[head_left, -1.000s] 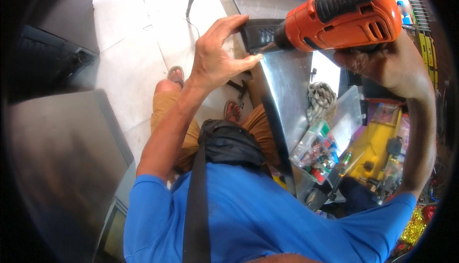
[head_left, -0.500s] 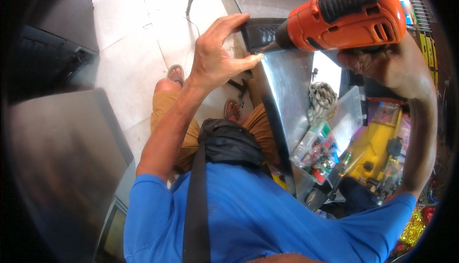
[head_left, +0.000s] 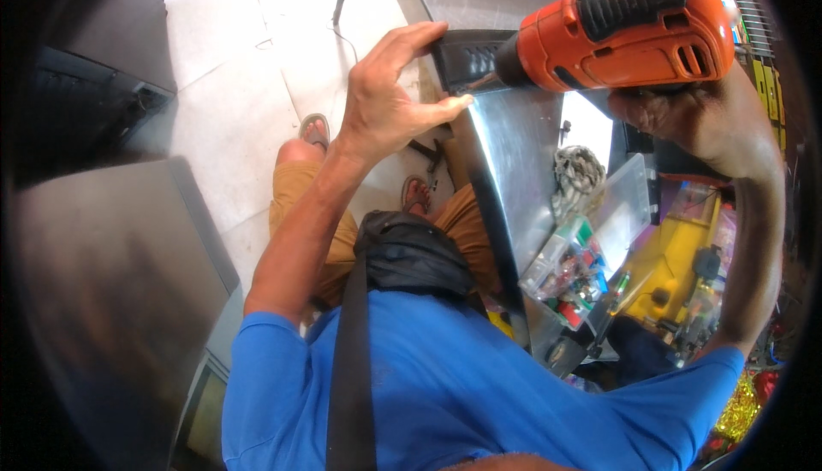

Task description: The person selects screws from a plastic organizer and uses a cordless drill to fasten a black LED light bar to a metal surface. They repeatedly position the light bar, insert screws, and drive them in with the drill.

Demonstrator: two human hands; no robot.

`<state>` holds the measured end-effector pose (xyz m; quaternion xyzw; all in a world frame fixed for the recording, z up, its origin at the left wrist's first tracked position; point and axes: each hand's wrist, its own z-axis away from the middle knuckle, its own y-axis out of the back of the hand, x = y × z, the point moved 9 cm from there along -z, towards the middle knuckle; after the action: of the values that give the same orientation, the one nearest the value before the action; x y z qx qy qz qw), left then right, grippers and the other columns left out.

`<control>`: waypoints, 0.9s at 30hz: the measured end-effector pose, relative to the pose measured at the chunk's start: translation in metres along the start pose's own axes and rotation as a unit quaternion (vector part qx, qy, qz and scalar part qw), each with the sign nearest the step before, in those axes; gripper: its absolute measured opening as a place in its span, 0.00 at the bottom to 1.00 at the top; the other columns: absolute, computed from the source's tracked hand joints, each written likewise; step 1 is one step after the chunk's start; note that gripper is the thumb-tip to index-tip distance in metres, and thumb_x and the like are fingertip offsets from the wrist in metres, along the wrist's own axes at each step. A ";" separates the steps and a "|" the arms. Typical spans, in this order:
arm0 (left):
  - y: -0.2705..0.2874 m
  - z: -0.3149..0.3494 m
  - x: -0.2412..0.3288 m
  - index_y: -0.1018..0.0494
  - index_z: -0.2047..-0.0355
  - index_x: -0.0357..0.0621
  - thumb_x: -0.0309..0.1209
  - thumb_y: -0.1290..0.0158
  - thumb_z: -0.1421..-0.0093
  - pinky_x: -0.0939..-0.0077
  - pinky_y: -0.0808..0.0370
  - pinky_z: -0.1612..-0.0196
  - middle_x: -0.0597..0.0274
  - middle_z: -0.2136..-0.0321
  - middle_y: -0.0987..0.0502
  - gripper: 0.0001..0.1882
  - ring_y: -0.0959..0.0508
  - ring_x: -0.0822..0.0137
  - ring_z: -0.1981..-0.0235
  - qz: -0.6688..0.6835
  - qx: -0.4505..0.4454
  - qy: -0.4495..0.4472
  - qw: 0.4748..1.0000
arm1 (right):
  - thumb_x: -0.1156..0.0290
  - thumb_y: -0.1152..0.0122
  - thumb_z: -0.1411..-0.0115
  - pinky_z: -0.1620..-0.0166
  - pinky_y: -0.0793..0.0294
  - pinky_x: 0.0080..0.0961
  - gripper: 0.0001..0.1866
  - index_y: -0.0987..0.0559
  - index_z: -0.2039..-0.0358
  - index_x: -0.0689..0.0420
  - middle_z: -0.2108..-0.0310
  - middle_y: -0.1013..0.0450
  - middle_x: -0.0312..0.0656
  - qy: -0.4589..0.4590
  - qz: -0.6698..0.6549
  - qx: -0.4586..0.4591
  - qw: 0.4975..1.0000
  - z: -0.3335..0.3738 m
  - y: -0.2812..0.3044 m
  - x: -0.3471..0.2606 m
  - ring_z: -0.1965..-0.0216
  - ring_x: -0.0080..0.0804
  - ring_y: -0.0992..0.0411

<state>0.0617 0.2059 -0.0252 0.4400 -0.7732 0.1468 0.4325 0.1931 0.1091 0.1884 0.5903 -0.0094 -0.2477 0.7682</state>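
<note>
My right hand (head_left: 685, 120) is wrapped round the handle of an orange and black power drill (head_left: 616, 38). The drill lies level, its black chuck (head_left: 511, 62) pointing left. In front of the chuck is a flat black part (head_left: 469, 58) with a ribbed surface, resting at the edge of the metal worktop (head_left: 518, 154). A thin bit seems to reach from the chuck to this part, though its tip is hard to make out. My left hand (head_left: 394, 90) grips the part's left end, fingers at the far corner and thumb at the near one.
Right of the worktop stands an open clear organizer box (head_left: 556, 270) with small coloured parts. A bundled grey cloth (head_left: 576, 171) lies beside a white sheet (head_left: 586, 120). Farther right is a yellow case (head_left: 664, 274). Dark cabinets (head_left: 111, 257) stand at the left.
The drill has shifted very slightly to the right, away from my left hand. My left hand and the black part have stayed almost still.
</note>
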 end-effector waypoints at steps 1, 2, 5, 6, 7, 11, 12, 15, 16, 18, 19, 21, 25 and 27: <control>0.001 0.001 -0.001 0.28 0.41 0.36 0.33 0.24 0.56 0.65 0.20 0.39 0.47 0.46 0.23 0.41 0.20 0.58 0.44 -0.004 0.002 0.001 1.000 | 0.79 0.28 0.46 0.55 0.16 0.36 0.21 0.18 0.50 0.58 0.62 0.16 0.44 -0.006 0.004 -0.005 1.000 -0.002 -0.001 -0.003 0.60 0.34 0.17; 0.003 0.002 -0.001 0.28 0.41 0.36 0.33 0.23 0.56 0.64 0.20 0.39 0.47 0.46 0.23 0.41 0.20 0.57 0.44 -0.008 0.004 0.002 1.000 | 0.79 0.28 0.46 0.56 0.16 0.36 0.21 0.18 0.50 0.58 0.62 0.16 0.44 -0.015 0.012 -0.010 1.000 -0.004 -0.002 -0.014 0.60 0.33 0.17; -0.005 -0.004 0.001 0.27 0.41 0.36 0.34 0.23 0.56 0.64 0.20 0.39 0.47 0.46 0.23 0.42 0.20 0.58 0.44 0.003 -0.004 -0.007 1.000 | 0.78 0.27 0.47 0.57 0.16 0.34 0.21 0.17 0.51 0.58 0.64 0.17 0.43 -0.069 0.044 -0.012 0.997 0.000 0.003 -0.049 0.62 0.32 0.17; -0.005 -0.004 0.000 0.27 0.41 0.36 0.34 0.23 0.56 0.64 0.20 0.39 0.47 0.46 0.22 0.42 0.20 0.58 0.44 0.003 -0.002 -0.008 1.000 | 0.77 0.27 0.47 0.57 0.16 0.33 0.21 0.17 0.51 0.58 0.64 0.17 0.42 -0.056 0.044 -0.004 0.997 0.002 0.002 -0.051 0.62 0.32 0.17; -0.005 -0.004 0.000 0.27 0.41 0.37 0.34 0.23 0.56 0.64 0.20 0.39 0.47 0.46 0.22 0.42 0.20 0.58 0.44 0.005 -0.001 -0.009 1.000 | 0.77 0.26 0.48 0.57 0.17 0.33 0.21 0.17 0.51 0.58 0.65 0.17 0.42 -0.045 0.045 0.004 0.998 0.004 0.002 -0.052 0.62 0.32 0.17; -0.001 0.001 -0.002 0.26 0.41 0.37 0.35 0.23 0.57 0.64 0.20 0.39 0.48 0.47 0.22 0.42 0.20 0.57 0.45 -0.005 0.007 -0.005 1.000 | 0.75 0.26 0.48 0.57 0.17 0.31 0.21 0.17 0.52 0.58 0.66 0.17 0.41 0.036 0.035 0.015 0.999 0.009 0.001 -0.010 0.63 0.31 0.18; -0.001 0.001 -0.002 0.26 0.41 0.37 0.35 0.23 0.57 0.64 0.20 0.40 0.48 0.47 0.22 0.42 0.19 0.57 0.45 -0.006 0.007 -0.004 1.000 | 0.75 0.26 0.48 0.57 0.17 0.31 0.21 0.17 0.52 0.58 0.66 0.17 0.41 0.038 0.037 0.012 0.999 0.008 0.001 -0.007 0.63 0.31 0.18; -0.001 -0.001 -0.001 0.26 0.42 0.38 0.35 0.23 0.57 0.64 0.19 0.40 0.48 0.47 0.21 0.41 0.19 0.58 0.46 -0.011 0.006 -0.003 1.000 | 0.75 0.25 0.47 0.57 0.18 0.31 0.20 0.17 0.52 0.57 0.65 0.17 0.41 0.032 0.048 0.002 0.998 0.002 0.002 -0.002 0.63 0.31 0.18; 0.000 -0.002 0.000 0.25 0.42 0.38 0.35 0.23 0.57 0.64 0.19 0.40 0.48 0.47 0.21 0.41 0.19 0.58 0.46 -0.011 0.005 -0.004 1.000 | 0.75 0.25 0.47 0.57 0.18 0.31 0.20 0.16 0.52 0.57 0.65 0.17 0.41 0.031 0.051 0.000 0.998 0.002 0.003 -0.002 0.63 0.31 0.18; 0.001 -0.004 0.002 0.25 0.43 0.38 0.35 0.23 0.57 0.64 0.19 0.41 0.49 0.48 0.21 0.41 0.19 0.58 0.46 -0.014 0.004 -0.005 1.000 | 0.75 0.25 0.47 0.57 0.18 0.31 0.20 0.16 0.53 0.57 0.65 0.17 0.41 0.028 0.056 -0.002 0.998 0.002 0.003 -0.002 0.63 0.31 0.18; 0.001 -0.005 0.003 0.25 0.43 0.38 0.35 0.23 0.57 0.65 0.19 0.41 0.49 0.48 0.20 0.41 0.18 0.58 0.47 -0.016 0.004 -0.007 1.000 | 0.74 0.25 0.47 0.56 0.18 0.31 0.19 0.16 0.53 0.57 0.64 0.17 0.41 0.025 0.057 -0.002 0.998 0.001 0.004 -0.001 0.63 0.31 0.18; 0.001 -0.005 0.003 0.24 0.44 0.38 0.35 0.23 0.58 0.65 0.19 0.42 0.49 0.49 0.20 0.40 0.18 0.58 0.48 -0.016 0.008 -0.007 1.000 | 0.74 0.25 0.47 0.56 0.18 0.31 0.19 0.16 0.53 0.57 0.64 0.17 0.40 0.020 0.060 -0.005 0.998 0.002 0.004 0.000 0.63 0.31 0.18; 0.003 -0.001 -0.001 0.23 0.45 0.37 0.35 0.24 0.59 0.67 0.19 0.43 0.49 0.51 0.19 0.39 0.18 0.57 0.49 -0.020 0.017 -0.006 1.000 | 0.74 0.25 0.47 0.56 0.18 0.32 0.19 0.15 0.53 0.56 0.63 0.17 0.40 0.023 0.054 -0.006 0.998 -0.001 0.003 0.003 0.62 0.31 0.18; 0.003 -0.001 0.000 0.23 0.45 0.37 0.35 0.24 0.59 0.67 0.19 0.43 0.48 0.51 0.19 0.39 0.18 0.57 0.49 -0.016 0.017 -0.009 1.000 | 0.73 0.24 0.47 0.56 0.18 0.32 0.19 0.15 0.53 0.56 0.64 0.17 0.39 0.022 0.068 -0.001 0.997 0.000 0.005 0.004 0.63 0.31 0.18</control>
<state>0.0605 0.2085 -0.0244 0.4614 -0.7671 0.1490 0.4200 0.1981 0.1083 0.1922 0.5925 -0.0324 -0.1823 0.7840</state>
